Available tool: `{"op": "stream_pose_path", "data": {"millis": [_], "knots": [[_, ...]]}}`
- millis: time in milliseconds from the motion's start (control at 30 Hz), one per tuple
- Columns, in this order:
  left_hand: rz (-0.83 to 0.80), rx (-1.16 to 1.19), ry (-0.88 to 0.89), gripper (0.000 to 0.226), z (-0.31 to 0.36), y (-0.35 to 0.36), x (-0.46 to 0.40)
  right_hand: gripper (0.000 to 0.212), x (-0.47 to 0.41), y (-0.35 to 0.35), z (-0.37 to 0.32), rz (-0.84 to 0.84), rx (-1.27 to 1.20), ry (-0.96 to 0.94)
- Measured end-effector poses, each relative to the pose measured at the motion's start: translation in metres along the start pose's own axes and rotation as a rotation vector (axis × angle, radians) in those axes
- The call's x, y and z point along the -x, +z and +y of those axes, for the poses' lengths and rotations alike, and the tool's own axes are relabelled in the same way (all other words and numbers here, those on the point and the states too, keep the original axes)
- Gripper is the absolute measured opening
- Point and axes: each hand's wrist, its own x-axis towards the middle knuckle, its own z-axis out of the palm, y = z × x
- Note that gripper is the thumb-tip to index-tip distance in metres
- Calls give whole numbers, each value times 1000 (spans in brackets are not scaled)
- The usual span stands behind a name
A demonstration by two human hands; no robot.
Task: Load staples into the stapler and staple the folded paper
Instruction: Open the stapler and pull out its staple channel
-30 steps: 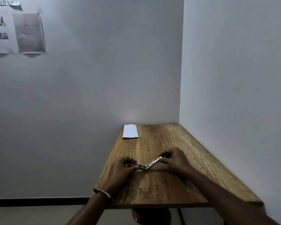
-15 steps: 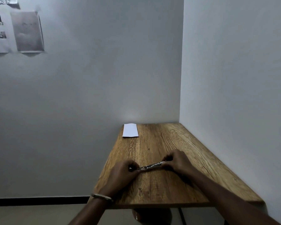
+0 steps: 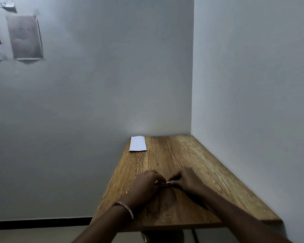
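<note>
A small metal stapler (image 3: 165, 183) lies on the wooden table (image 3: 191, 155) between my two hands, and only a short silver stretch of it shows. My left hand (image 3: 144, 185), with a bangle on the wrist, covers its left end. My right hand (image 3: 187, 180) pinches its right end. Both hands rest low on the tabletop, fingertips almost touching. A folded white paper (image 3: 137, 143) lies flat at the table's far left corner, well away from the hands. Staples cannot be made out.
The table sits in a corner, with a wall (image 3: 253, 102) along its right side and another behind. Its left and near edges drop to the floor. Printed sheets (image 3: 24, 37) hang on the far wall at upper left. A tiny yellow speck (image 3: 127, 191) lies by the left edge.
The stapler, spread open in a shallow V a second ago, has been flattened and closed up. My hands have drawn together over it until little of it shows.
</note>
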Motion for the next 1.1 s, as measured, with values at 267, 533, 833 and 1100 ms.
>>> {"op": "stream_pose_path", "data": {"millis": [267, 533, 833, 1100], "knots": [[-124, -69, 129, 33, -3, -6, -12, 9, -1, -2, 3, 13, 29, 12], [-192, -143, 279, 26, -5, -20, -19, 13, -4, -2, 0, 12, 127, 3], [-86, 3, 201, 8, -17, -19, -19, 13, -3, -3, -4, 38, 165, 29], [91, 254, 40, 17, -23, 3, -2, 13, -1, 1, -9, 60, 184, 48]]}}
